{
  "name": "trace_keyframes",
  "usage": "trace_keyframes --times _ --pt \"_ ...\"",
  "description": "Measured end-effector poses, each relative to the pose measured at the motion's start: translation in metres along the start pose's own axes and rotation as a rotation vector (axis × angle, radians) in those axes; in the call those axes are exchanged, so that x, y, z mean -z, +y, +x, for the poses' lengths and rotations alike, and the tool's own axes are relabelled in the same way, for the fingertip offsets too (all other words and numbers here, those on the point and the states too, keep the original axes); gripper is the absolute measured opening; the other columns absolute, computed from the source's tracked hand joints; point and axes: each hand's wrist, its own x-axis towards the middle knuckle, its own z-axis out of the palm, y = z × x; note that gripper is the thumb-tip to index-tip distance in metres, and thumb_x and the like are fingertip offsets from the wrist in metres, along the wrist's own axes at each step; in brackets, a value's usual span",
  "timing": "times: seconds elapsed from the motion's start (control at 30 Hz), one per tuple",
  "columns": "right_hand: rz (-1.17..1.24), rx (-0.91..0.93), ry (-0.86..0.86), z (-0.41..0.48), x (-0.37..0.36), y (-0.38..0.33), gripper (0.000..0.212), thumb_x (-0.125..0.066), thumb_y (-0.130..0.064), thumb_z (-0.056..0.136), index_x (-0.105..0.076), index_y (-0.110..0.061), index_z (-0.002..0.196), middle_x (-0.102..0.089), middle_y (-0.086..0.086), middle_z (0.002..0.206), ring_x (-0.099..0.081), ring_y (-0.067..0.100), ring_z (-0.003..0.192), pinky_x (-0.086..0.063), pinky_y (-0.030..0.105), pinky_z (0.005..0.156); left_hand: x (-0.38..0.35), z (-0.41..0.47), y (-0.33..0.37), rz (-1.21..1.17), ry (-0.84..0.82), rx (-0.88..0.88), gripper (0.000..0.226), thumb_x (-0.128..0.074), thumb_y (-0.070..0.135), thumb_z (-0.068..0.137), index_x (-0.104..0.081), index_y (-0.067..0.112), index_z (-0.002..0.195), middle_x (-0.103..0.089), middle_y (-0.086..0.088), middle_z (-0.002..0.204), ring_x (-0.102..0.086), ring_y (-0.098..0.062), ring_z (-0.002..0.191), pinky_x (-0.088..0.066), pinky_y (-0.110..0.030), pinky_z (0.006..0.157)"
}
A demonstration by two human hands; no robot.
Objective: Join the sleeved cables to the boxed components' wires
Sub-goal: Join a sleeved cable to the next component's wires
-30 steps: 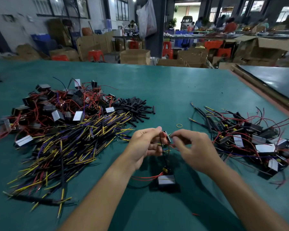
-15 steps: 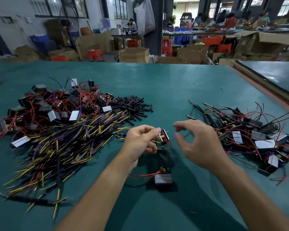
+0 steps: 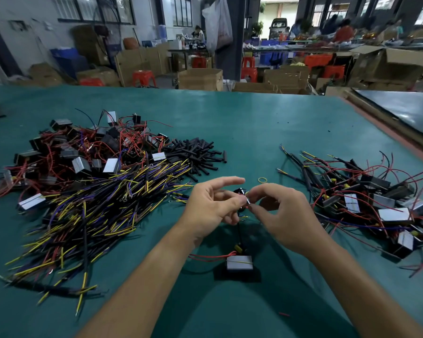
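Both hands met over the table [image 3: 254,132], centre. Left hand [image 3: 213,203]: lower fingers curled on a black cable [image 3: 238,230], index straight out. Right hand [image 3: 286,215]: thumb and forefinger pinched the cable's top end; joint too blurred to read. The cable hung down to a box [image 3: 239,262] lying on the table below the hands. Loose cables [image 3: 95,211] and boxes [image 3: 83,152] heaped left, black tubes [image 3: 195,154] behind them, wired heap [image 3: 366,203] right. Rubber band [image 3: 262,179] just beyond the hands.
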Motion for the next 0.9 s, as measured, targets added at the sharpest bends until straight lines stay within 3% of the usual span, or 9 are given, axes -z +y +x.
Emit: trace_keyframes --times 0.2,0.33,0.43,0.5,0.67,0.8,0.9 --pt "0.097 -0.001 -0.007 0.002 0.000 0.002 0.011 -0.075 -0.011 0.083 -0.074 -0.023 0.081 -0.071 -0.007 0.070 -0.066 0.014 0.065 -0.056 0.038 0.069 -0.001 -0.002 0.000 0.087 -0.007 -0.084 0.017 -0.066 0.000 0.088 -0.074 0.015 0.088 -0.067 -0.003 0.068 -0.052 -0.010 0.046 -0.050 -0.022 0.049" --pt "0.191 -0.025 -0.023 0.002 0.004 0.000 0.021 -0.076 -0.009 0.083 -0.072 -0.028 0.075 -0.069 -0.008 0.067 -0.065 0.007 0.061 -0.054 0.029 0.064 -0.002 -0.001 -0.003 0.099 0.062 -0.115 0.018 -0.073 0.004 0.083 -0.075 0.020 0.077 -0.062 0.001 0.057 -0.053 -0.011 0.048 -0.048 -0.022 0.049" --pt "0.317 -0.089 -0.022 0.005 0.006 -0.002 0.022 -0.076 -0.005 0.081 -0.073 -0.024 0.073 -0.071 0.002 0.074 -0.070 0.016 0.066 -0.057 0.046 0.072 -0.001 0.002 -0.003 0.105 0.133 -0.162 0.018 -0.075 0.003 0.081 -0.074 0.020 0.074 -0.064 -0.005 0.059 -0.056 -0.017 0.053 -0.053 -0.027 0.055" --pt "0.433 -0.115 -0.025 0.005 0.008 -0.004 0.021 -0.075 0.000 0.081 -0.074 -0.019 0.074 -0.074 0.007 0.079 -0.071 0.020 0.068 -0.056 0.051 0.077 0.001 0.003 -0.001 0.073 0.162 -0.188 0.019 -0.073 -0.001 0.080 -0.073 0.017 0.074 -0.066 0.000 0.059 -0.058 -0.014 0.053 -0.055 -0.027 0.057" --pt "0.561 -0.142 -0.162 0.004 0.016 -0.004 0.013 -0.066 0.006 0.086 -0.075 -0.003 0.087 -0.075 0.017 0.085 -0.071 0.029 0.081 -0.059 0.044 0.084 0.001 0.002 0.003 -0.031 0.178 -0.152 0.017 -0.068 -0.006 0.082 -0.070 0.011 0.078 -0.065 0.002 0.061 -0.058 -0.010 0.052 -0.055 -0.024 0.058" --pt "0.606 -0.173 -0.252 0.002 0.022 -0.003 0.015 -0.067 0.006 0.084 -0.077 -0.005 0.090 -0.075 0.018 0.087 -0.071 0.023 0.081 -0.059 0.036 0.083 0.001 0.000 0.005 -0.091 0.157 -0.090 0.015 -0.064 -0.003 0.087 -0.070 0.009 0.082 -0.069 -0.003 0.071 -0.059 -0.013 0.056 -0.055 -0.025 0.057" --pt "0.656 -0.190 -0.300 0.001 0.025 -0.005 0.011 -0.072 -0.008 0.077 -0.079 -0.008 0.085 -0.076 0.017 0.085 -0.073 0.019 0.078 -0.059 0.027 0.076 0.000 0.000 0.006 -0.106 0.138 -0.068 0.014 -0.063 0.000 0.089 -0.069 0.010 0.083 -0.069 -0.004 0.073 -0.059 -0.013 0.056 -0.055 -0.024 0.055"
